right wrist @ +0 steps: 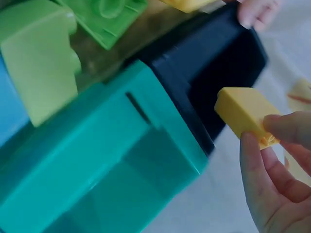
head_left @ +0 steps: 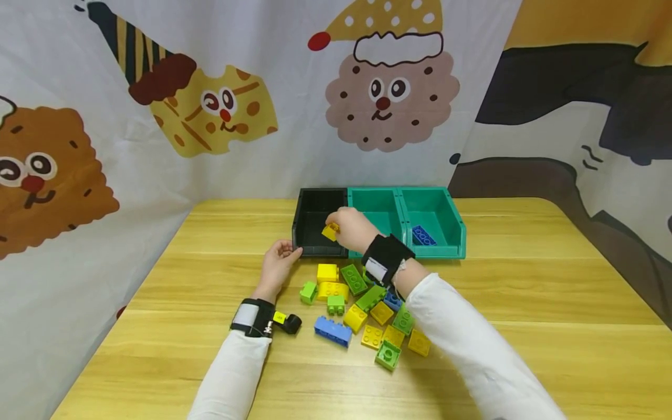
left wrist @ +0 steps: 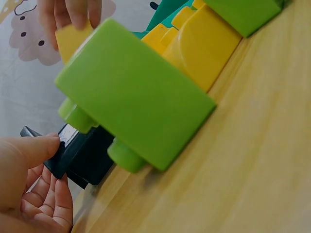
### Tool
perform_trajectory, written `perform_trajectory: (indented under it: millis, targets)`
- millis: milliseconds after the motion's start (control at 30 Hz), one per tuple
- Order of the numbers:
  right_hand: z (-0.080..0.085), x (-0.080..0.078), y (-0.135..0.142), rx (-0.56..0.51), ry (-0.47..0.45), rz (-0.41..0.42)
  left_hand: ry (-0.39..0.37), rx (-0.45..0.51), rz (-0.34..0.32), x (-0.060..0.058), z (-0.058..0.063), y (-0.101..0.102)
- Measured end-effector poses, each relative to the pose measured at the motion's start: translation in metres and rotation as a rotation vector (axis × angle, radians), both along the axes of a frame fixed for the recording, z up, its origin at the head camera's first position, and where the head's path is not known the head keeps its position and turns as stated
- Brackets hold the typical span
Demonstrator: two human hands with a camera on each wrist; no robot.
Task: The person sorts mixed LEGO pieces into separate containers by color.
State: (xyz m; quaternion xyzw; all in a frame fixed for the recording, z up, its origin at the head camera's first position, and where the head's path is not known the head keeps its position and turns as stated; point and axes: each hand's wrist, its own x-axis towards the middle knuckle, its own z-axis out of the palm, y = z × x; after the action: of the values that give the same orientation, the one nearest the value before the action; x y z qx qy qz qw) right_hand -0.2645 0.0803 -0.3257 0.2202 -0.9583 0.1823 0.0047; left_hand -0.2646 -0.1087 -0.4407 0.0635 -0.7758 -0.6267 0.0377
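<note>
A yellow toy brick [head_left: 330,231] is pinched between the thumb and fingertips of my right hand [head_left: 354,229], held over the black bin [head_left: 321,252]. The right wrist view shows that brick [right wrist: 248,111] close above the bin's opening. At the bin's front left corner, my left hand [head_left: 276,265] grips the rim. Its thumb lies on top of the lip and its fingers curl beneath, as the left wrist view shows for this hand [left wrist: 36,179]. Two teal bins [head_left: 433,252] adjoin the black one on the right; a dark blue brick [head_left: 423,235] lies in the far right one.
Several loose bricks are scattered in front of the bins, including a blue one [head_left: 333,331], a green one [head_left: 388,355] and a yellow one [head_left: 328,273]. They lie on a wooden table [head_left: 525,326]. A printed cloth [head_left: 294,116] hangs behind the table.
</note>
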Motion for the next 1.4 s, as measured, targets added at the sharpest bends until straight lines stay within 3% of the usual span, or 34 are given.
perform_trajectory:
  millis: [433,667,1000,1200,1400]
  targets:
    - [-0.014,-0.002,-0.017,0.237,-0.015,0.071,0.003,0.027,-0.004,0.0,0.003,0.003]
    - [-0.013,0.0,-0.017,0.282,-0.015,0.074,0.01,0.023,-0.004,-0.002,0.0,0.004]
    - [-0.026,-0.001,-0.022,0.43,-0.146,0.058,0.009,0.015,-0.004,-0.001,-0.001,0.003]
    - [-0.028,0.0,-0.024,0.386,-0.222,0.061,-0.004,0.008,-0.001,0.001,-0.003,0.0]
    - [-0.016,0.007,-0.013,0.211,-0.205,0.074,-0.002,0.006,-0.005,0.0,-0.001,0.0]
